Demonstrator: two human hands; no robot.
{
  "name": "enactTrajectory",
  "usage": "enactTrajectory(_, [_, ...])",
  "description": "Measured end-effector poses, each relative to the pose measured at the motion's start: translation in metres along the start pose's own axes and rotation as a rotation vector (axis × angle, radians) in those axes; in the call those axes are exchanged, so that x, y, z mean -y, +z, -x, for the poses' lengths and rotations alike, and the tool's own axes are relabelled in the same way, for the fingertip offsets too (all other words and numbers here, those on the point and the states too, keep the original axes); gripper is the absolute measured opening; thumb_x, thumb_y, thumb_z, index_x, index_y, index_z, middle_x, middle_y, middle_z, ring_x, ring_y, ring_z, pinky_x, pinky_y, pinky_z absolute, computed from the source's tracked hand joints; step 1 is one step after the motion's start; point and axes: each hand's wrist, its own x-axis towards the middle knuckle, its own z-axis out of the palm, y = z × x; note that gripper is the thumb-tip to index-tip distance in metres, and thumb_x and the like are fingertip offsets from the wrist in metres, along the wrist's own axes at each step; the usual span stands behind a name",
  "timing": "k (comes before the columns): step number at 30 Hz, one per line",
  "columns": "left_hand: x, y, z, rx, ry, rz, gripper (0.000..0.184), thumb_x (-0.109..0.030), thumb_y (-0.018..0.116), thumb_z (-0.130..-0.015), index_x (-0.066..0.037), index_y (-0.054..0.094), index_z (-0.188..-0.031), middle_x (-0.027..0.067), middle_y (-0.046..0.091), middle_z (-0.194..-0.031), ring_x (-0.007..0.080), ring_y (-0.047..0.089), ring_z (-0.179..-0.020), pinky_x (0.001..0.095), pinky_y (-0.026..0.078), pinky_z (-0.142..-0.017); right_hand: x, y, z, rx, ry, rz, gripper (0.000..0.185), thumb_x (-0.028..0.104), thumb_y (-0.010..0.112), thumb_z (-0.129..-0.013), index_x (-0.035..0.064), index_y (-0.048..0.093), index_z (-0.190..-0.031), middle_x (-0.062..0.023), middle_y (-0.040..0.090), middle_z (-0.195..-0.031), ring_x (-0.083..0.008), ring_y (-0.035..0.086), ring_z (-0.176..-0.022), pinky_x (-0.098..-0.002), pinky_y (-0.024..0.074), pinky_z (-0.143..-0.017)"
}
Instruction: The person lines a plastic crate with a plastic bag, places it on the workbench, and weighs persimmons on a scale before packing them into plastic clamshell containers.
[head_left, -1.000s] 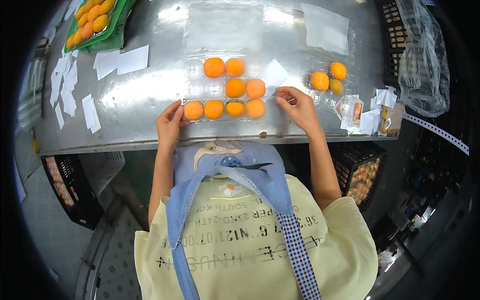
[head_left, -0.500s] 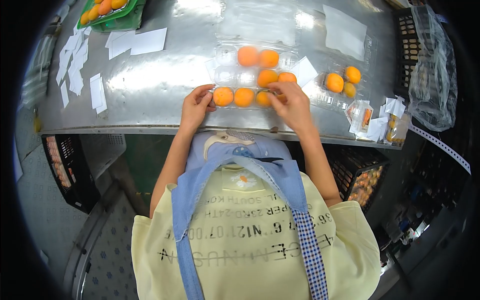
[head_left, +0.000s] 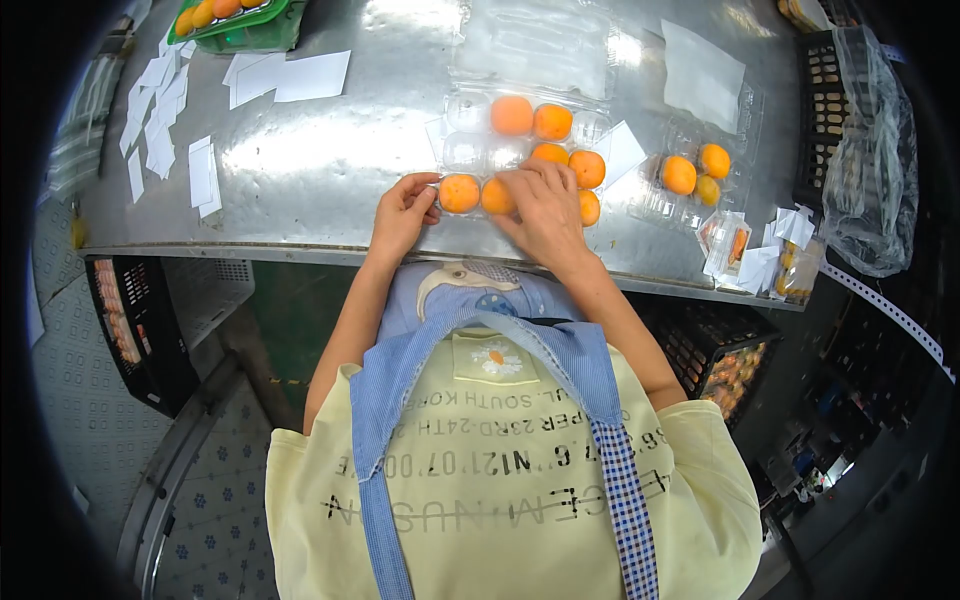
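A clear plastic tray with round cups (head_left: 464, 151) lies on the metal table, holding several orange fruits (head_left: 512, 116). My left hand (head_left: 404, 212) is at the tray's near left corner, fingers bent, thumb and fingertips against the edge beside the leftmost near fruit (head_left: 460, 193). My right hand (head_left: 543, 213) reaches over the near row, its fingers curled down at a fruit (head_left: 497, 197) and covering the one to its right. Whether it grips that fruit is hidden. Two cups in the middle row at the left and the far left cup hold no fruit.
Another clear tray (head_left: 650, 201) with three fruits is at the right, near small packets and papers (head_left: 757, 262). White slips (head_left: 203, 178) lie at the left, below a green fruit basket (head_left: 245, 28). A black crate (head_left: 818, 110) stands at the right edge.
My right hand has moved from beside the tray's right edge to over its near row, going leftward. My left hand stays at the near left corner. The view has shifted, moving the tray rightward in frame.
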Motion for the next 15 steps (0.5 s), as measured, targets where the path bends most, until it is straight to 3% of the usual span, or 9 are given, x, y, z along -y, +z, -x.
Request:
enactTrajectory(4, [-0.002,-0.001,0.0,-0.052,0.019,-0.031,0.024,-0.007,0.053,-0.09,-0.004,0.059,-0.114,0.0051,0.058,-0.089,0.0098,0.056,-0.067,0.0229,0.05,-0.059,0.003,-0.014,0.001,-0.096,0.076,-0.239,0.054,0.011,0.077,-0.062,0.005,0.056,-0.111,-0.0097,0.056,-0.106,-0.0263,0.053,-0.104,-0.0395,0.0409,-0.089])
enactTrajectory(7, [-0.004,-0.001,0.001,-0.071,0.006,-0.025,0.024,-0.006,0.053,-0.09,-0.005,0.059,-0.114,0.0057,0.058,-0.091,0.0102,0.057,-0.068,0.0232,0.05,-0.059,0.004,-0.015,0.009,-0.093,0.451,-0.887,0.052,0.006,0.073,-0.073,0.0036,0.051,-0.119,-0.0078,0.054,-0.115,-0.0224,0.052,-0.11,-0.034,0.0458,-0.088])
enactTrajectory(11, [-0.004,-0.002,-0.001,-0.062,0.006,0.002,0.025,-0.007,0.056,-0.089,-0.005,0.059,-0.113,0.0054,0.058,-0.091,0.0109,0.057,-0.067,0.0236,0.049,-0.06,-0.001,-0.016,0.013,-0.139,0.471,-1.21,0.052,0.003,0.068,-0.08,0.0017,0.046,-0.127,-0.0077,0.05,-0.125,-0.0195,0.049,-0.116,-0.0304,0.0481,-0.088])
enactTrajectory(14, [-0.022,0.007,0.01,-0.273,0.277,-0.408,0.028,-0.006,0.06,-0.085,-0.006,0.059,-0.113,0.0049,0.057,-0.094,0.011,0.056,-0.07,0.0242,0.048,-0.062,-0.004,-0.018,0.013,-0.137,0.491,-1.275,0.051,0.003,0.065,-0.082,0.0002,0.044,-0.128,-0.0099,0.05,-0.125,-0.0205,0.052,-0.113,-0.033,0.0504,-0.086])
enactTrajectory(15, [-0.032,0.012,0.014,-0.238,0.335,-0.379,0.029,-0.006,0.061,-0.084,-0.006,0.059,-0.113,0.0052,0.057,-0.095,0.0111,0.056,-0.072,0.0242,0.048,-0.064,-0.003,-0.018,0.013,-0.128,0.523,-1.322,0.05,0.004,0.064,-0.083,-0.0002,0.044,-0.129,-0.0106,0.05,-0.125,-0.0206,0.053,-0.111,-0.0336,0.0512,-0.085])
